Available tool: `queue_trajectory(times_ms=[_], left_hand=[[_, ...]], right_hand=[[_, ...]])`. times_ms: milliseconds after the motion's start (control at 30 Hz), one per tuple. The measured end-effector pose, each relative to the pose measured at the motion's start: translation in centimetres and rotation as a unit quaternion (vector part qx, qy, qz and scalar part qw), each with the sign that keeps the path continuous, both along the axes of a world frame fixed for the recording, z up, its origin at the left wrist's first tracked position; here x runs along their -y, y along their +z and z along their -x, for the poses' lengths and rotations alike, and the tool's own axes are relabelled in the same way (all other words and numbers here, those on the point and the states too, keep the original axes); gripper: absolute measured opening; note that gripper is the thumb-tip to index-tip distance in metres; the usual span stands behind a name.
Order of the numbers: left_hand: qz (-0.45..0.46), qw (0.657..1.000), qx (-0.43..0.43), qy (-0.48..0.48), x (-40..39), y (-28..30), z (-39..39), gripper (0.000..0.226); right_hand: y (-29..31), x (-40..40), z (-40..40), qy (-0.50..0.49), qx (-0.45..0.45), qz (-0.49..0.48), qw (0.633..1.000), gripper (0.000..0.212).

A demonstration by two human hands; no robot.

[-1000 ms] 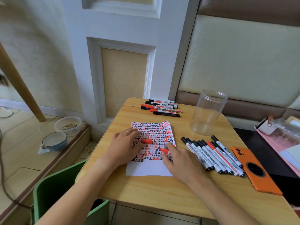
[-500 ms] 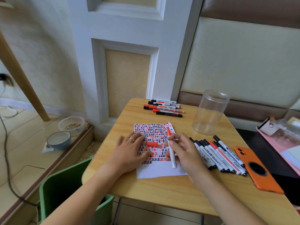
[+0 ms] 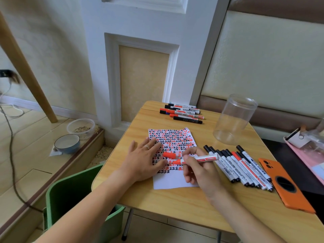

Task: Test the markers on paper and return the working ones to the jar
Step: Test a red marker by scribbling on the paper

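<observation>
Wooden table (image 3: 175,204) before a white panelled wall (image 3: 140,23), green chair (image 3: 70,195).

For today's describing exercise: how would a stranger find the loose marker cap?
Start at the paper covered in red and black marks on the wooden table. The cap lies on it between the two hands, a short orange-red piece, unlike the long markers.

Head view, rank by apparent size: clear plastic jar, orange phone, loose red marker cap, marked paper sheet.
1. marked paper sheet
2-3. orange phone and clear plastic jar: similar; phone nearer, unsure
4. loose red marker cap
</observation>
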State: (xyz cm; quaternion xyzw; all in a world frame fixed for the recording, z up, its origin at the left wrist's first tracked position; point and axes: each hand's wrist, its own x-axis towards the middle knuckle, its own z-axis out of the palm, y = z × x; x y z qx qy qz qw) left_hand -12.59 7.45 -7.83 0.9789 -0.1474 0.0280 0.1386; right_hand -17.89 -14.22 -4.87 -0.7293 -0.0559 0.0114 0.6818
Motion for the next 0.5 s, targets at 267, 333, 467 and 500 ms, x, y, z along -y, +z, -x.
queue_trajectory(times_ms=[267,333,467,500], left_hand=[[-0.014,1.0,0.007,0.009,0.0,0.0,0.3,0.079],[-0.012,1.0,0.005,0.012,-0.1,-0.2,0.3,0.079],[-0.016,1.0,0.008,0.012,-0.1,-0.5,0.1,0.08],[-0.018,1.0,0.009,0.012,-0.2,-0.6,0.1,0.081]], right_hand=[[-0.1,0.0,-0.6,-0.001,0.016,0.079,0.997,0.015],[-0.5,-0.1,-0.6,-0.017,0.02,0.107,0.994,0.02],[-0.8,-0.4,-0.5,-0.029,0.024,0.146,0.989,0.022],[-0.8,-0.5,-0.5,-0.027,0.026,0.151,0.988,0.022]])
